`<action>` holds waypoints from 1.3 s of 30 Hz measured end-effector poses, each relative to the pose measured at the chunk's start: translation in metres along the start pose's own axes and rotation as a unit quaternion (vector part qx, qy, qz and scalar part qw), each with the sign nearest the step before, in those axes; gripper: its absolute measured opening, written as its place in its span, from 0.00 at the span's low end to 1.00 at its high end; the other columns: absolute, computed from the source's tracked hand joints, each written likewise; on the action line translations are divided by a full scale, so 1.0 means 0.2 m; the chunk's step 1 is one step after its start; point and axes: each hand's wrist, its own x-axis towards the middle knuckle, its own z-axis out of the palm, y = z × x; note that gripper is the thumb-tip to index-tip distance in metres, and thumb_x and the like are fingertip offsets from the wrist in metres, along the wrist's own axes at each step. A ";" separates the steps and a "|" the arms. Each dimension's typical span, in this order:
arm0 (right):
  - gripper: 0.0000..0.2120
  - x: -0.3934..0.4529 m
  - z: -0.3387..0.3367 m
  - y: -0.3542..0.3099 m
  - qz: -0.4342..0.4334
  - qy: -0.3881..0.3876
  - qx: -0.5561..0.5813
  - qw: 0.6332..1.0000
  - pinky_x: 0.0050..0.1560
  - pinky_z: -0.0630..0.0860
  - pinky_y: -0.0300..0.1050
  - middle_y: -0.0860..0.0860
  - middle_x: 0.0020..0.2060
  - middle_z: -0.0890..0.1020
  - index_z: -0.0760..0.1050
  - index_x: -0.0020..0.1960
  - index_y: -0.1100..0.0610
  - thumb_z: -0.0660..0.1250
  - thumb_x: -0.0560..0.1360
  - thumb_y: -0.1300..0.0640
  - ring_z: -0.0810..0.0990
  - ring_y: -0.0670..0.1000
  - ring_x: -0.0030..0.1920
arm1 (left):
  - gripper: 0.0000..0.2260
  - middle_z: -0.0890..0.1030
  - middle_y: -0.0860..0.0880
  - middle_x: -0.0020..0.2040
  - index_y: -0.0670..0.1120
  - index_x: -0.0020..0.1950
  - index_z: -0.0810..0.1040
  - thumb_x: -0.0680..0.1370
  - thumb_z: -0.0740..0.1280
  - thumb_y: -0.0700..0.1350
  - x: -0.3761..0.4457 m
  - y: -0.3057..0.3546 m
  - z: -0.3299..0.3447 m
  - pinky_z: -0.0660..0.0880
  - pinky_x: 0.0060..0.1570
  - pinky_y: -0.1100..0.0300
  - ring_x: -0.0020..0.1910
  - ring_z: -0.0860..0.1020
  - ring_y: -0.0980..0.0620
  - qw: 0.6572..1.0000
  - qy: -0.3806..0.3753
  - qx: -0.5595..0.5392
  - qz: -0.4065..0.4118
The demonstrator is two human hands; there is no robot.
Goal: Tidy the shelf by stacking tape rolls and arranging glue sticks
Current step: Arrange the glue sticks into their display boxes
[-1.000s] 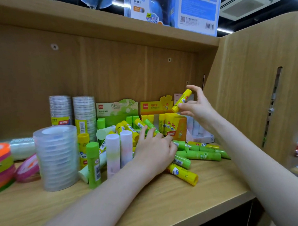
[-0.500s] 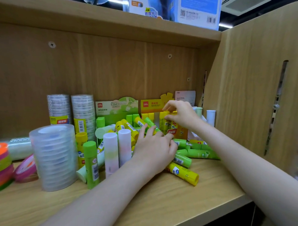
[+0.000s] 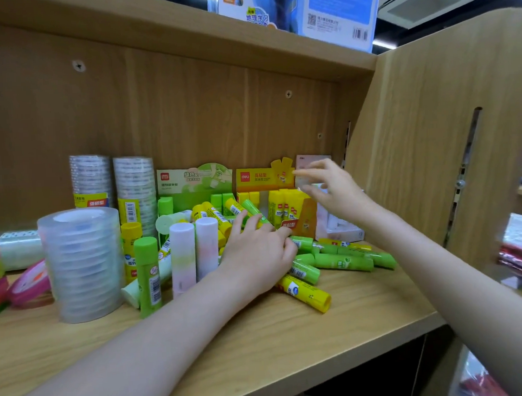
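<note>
Resting palm-down on the loose glue sticks (image 3: 305, 272) heaped mid-shelf (image 3: 363, 316), left hand (image 3: 256, 255) apparently steadies them, grip slack, while right hand (image 3: 334, 191), fingers spread and empty, hovers over the yellow display box (image 3: 296, 211).

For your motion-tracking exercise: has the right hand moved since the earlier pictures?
Yes. The right hand dipped to the yellow glue stick display box with a yellow stick, then lifted off it; now it hovers above the box with empty, spread fingers.
</note>
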 end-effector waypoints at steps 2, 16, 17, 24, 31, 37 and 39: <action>0.11 -0.10 -0.11 0.02 0.006 -0.024 -0.019 1.000 0.48 0.69 0.37 0.51 0.48 0.78 0.78 0.57 0.56 0.65 0.76 0.59 0.76 0.49 0.48 | 0.29 0.73 0.49 0.67 0.54 0.69 0.69 0.73 0.40 0.52 0.01 0.00 -0.01 0.43 0.72 0.51 0.73 0.58 0.48 1.000 0.003 -0.001 0.000; 0.19 -0.24 -0.21 0.16 0.052 -0.114 0.053 0.991 0.43 0.73 0.31 0.51 0.46 0.82 0.70 0.53 0.43 0.70 0.72 0.64 0.78 0.41 0.40 | 0.19 0.72 0.47 0.68 0.52 0.69 0.68 0.81 0.47 0.49 0.00 0.01 -0.01 0.42 0.72 0.50 0.73 0.57 0.47 1.000 0.004 -0.013 0.003; 0.21 -0.23 -0.20 0.13 0.054 -0.052 0.118 0.990 0.45 0.75 0.36 0.52 0.46 0.81 0.68 0.56 0.42 0.69 0.72 0.65 0.78 0.42 0.39 | 0.20 0.72 0.47 0.68 0.52 0.69 0.68 0.81 0.46 0.50 0.00 0.01 0.00 0.42 0.71 0.50 0.73 0.58 0.47 1.000 0.009 -0.014 0.002; 0.30 -0.28 0.06 -0.11 0.011 0.216 0.281 0.935 0.54 0.76 0.53 0.47 0.54 0.73 0.58 0.66 0.39 0.63 0.74 0.64 0.75 0.53 0.52 | 0.19 0.73 0.48 0.67 0.53 0.69 0.68 0.81 0.48 0.49 0.00 0.01 0.00 0.43 0.72 0.51 0.73 0.58 0.47 1.000 0.012 -0.013 -0.001; 0.24 -0.16 0.06 -0.05 0.033 0.127 0.265 0.955 0.49 0.79 0.50 0.47 0.45 0.76 0.65 0.60 0.47 0.69 0.72 0.65 0.81 0.49 0.42 | 0.19 0.72 0.49 0.68 0.54 0.70 0.67 0.81 0.48 0.50 0.00 0.01 0.01 0.42 0.72 0.51 0.73 0.57 0.48 1.000 0.013 -0.013 -0.004; 0.18 0.00 0.11 -0.08 -0.011 0.102 0.138 0.985 0.48 0.75 0.47 0.54 0.43 0.80 0.68 0.56 0.57 0.72 0.71 0.60 0.78 0.53 0.45 | 0.30 0.72 0.50 0.67 0.55 0.69 0.68 0.71 0.40 0.52 0.02 0.00 0.03 0.42 0.72 0.52 0.73 0.58 0.49 1.000 0.021 -0.005 -0.004; 0.16 0.03 0.16 -0.06 -0.001 0.064 0.063 0.996 0.49 0.70 0.48 0.54 0.44 0.78 0.68 0.54 0.55 0.71 0.72 0.56 0.74 0.55 0.49 | 0.30 0.72 0.50 0.68 0.55 0.69 0.68 0.71 0.40 0.52 0.01 0.00 0.03 0.42 0.72 0.52 0.73 0.57 0.49 1.000 0.017 -0.006 -0.004</action>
